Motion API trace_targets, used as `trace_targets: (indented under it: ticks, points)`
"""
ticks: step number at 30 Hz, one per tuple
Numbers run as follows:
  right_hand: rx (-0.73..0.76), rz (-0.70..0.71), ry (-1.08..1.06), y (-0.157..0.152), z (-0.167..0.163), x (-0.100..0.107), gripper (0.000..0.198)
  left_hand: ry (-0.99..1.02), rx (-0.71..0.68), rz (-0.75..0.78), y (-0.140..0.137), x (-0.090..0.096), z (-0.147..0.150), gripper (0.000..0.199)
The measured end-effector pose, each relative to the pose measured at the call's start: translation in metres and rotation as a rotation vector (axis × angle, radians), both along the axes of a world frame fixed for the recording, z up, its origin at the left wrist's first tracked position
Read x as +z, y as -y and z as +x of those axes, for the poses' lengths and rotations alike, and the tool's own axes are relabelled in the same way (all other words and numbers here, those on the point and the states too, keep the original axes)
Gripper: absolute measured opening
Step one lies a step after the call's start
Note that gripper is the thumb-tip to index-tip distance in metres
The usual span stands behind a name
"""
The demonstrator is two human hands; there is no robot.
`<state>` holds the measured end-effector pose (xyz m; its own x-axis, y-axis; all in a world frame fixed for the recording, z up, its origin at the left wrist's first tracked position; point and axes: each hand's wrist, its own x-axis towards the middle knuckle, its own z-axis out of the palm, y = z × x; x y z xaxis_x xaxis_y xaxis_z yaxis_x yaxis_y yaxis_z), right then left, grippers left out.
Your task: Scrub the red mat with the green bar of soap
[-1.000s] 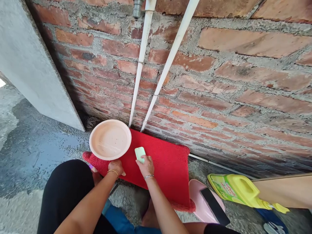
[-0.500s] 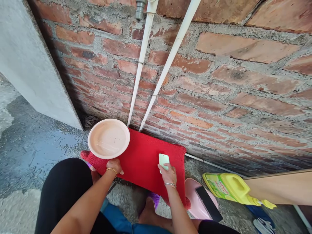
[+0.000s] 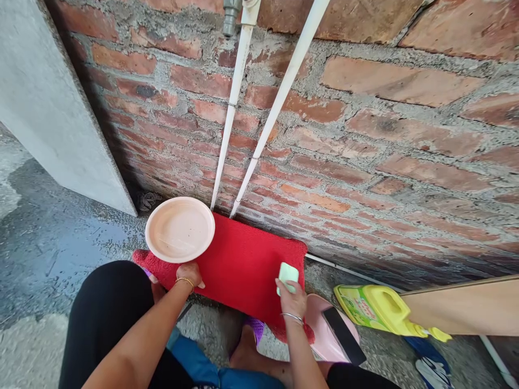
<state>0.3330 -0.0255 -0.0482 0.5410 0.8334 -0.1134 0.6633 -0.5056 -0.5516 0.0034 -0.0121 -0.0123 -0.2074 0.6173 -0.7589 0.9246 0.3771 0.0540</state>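
Note:
A red mat [image 3: 239, 265] with a shaggy edge lies spread out low in front of me, against the foot of the brick wall. On its left end stands a round, pale pink basin [image 3: 180, 229]. My left hand [image 3: 190, 273] is closed on the mat's near edge, just below the basin; its fingertips are hidden. In my right hand [image 3: 294, 300] is a pale green rounded block [image 3: 288, 274], gripped by its sides over the mat's right end. Its underside is out of sight, so I cannot tell whether it is soap or a brush.
To the right, a dark phone [image 3: 344, 336] lies on a pink plastic surface [image 3: 318, 319]. Beyond it are a yellow detergent jug [image 3: 377, 308] on its side and a blue slipper [image 3: 432, 362]. White pipes [image 3: 263, 135] run down the wall. A grey slab [image 3: 68, 108] leans at left over wet floor.
My right hand has moved right and slightly down across the mat with the pale green block. My left hand keeps its place on the mat's edge.

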Motion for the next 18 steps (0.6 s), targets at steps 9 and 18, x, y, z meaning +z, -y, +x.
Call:
trace_targets:
  ticks: [9, 18]
  points:
    - [0.569, 0.005, 0.022, 0.012, -0.121, -0.015, 0.019, 0.0, 0.005, 0.011, 0.001, -0.003, -0.001, 0.056]
    - [0.415, -0.085, 0.079, 0.017, -0.08, -0.012, 0.023, -0.007, -0.02, -0.015, 0.0, 0.0, -0.002, 0.056]
